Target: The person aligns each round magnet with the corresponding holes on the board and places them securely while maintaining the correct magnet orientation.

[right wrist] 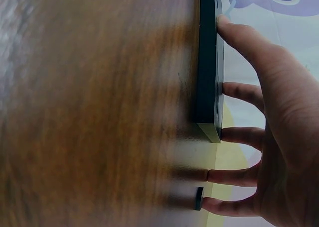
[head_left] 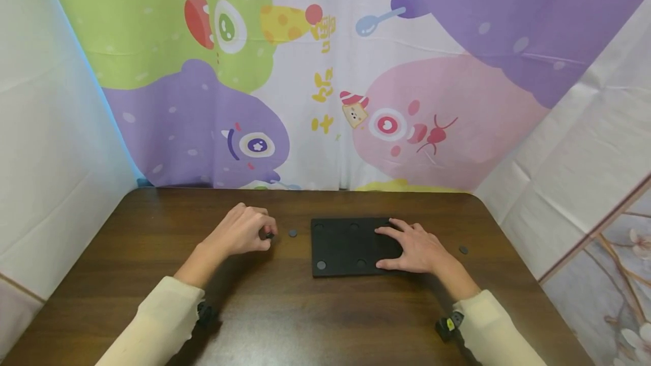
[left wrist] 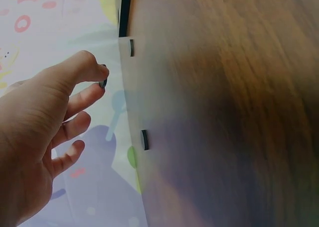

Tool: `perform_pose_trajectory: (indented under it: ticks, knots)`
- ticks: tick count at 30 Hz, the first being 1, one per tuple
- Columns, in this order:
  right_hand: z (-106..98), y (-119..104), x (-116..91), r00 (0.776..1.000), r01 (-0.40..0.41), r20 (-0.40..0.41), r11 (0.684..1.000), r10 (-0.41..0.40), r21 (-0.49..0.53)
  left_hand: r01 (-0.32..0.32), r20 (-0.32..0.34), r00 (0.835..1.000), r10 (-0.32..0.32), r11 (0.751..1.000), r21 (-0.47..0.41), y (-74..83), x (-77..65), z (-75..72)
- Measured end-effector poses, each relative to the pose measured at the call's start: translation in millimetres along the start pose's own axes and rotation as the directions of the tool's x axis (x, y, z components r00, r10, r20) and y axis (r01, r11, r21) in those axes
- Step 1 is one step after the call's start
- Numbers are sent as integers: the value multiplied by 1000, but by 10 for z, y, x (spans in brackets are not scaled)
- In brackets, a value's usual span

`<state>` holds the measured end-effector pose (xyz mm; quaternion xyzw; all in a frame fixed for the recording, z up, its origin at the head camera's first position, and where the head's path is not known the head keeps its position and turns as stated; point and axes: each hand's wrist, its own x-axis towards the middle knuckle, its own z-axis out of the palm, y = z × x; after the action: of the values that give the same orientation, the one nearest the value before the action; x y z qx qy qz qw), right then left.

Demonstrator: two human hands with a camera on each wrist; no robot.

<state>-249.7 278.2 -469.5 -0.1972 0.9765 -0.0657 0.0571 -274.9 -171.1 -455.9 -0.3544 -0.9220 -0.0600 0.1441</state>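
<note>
A black board [head_left: 335, 247] with several round recesses lies flat on the table, a grey disc [head_left: 321, 265] in its near left recess. To its left my left hand [head_left: 243, 231] pinches a small dark disc [left wrist: 103, 76] between thumb and index finger, held above the table; the other fingers are loosely bent. My right hand [head_left: 419, 248] rests on the board's right part with spread fingers, covering some of it. In the right wrist view the thumb and two fingers touch the board [right wrist: 209, 72], while the other fingers reach past its edge.
One loose disc [head_left: 293, 233] lies between my left hand and the board. In the left wrist view another disc [left wrist: 144, 140] lies farther from the board. A further disc [head_left: 463, 249] is right of my right hand. A cartoon-print curtain [head_left: 315, 157] hangs behind the brown table [head_left: 295, 321].
</note>
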Motion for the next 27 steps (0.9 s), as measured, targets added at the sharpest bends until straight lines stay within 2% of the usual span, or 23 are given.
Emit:
perform_pose_trajectory:
  ticks: [5,14,27]
  knots:
    - [0,0,2,1000,-3,4,1000,3,2,-9,-16,1000,9,1000,5,6,30,10]
    - [5,-3,12,1000,3,5,1000,-3,1,-3,3,1000,3,1000,1,16,76,9]
    - [14,-1,8,1000,0,-3,1000,0,-2,8,28,1000,-8,1000,-7,42,214,8]
